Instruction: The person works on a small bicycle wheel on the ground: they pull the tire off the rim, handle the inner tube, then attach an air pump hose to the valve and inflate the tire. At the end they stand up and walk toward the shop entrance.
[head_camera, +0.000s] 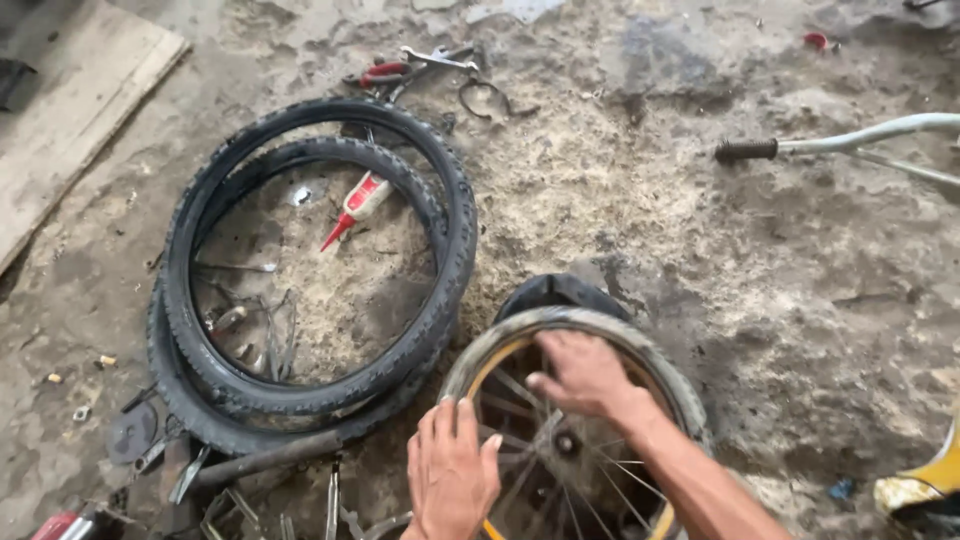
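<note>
Fingers of the left hand (452, 468) lie flat and together, pressing the wheel (572, 420) rim at nine o'clock. Right hand (582, 374), fingers curled, grips the tyre edge at twelve o'clock. That spoked wheel stands at the frame's bottom centre. Out at ten o'clock, two loose black tyres (315, 265) ring a red-tipped glue tube (358, 205); pliers (392, 72) beyond, handlebar grip (745, 151) at two o'clock.
</note>
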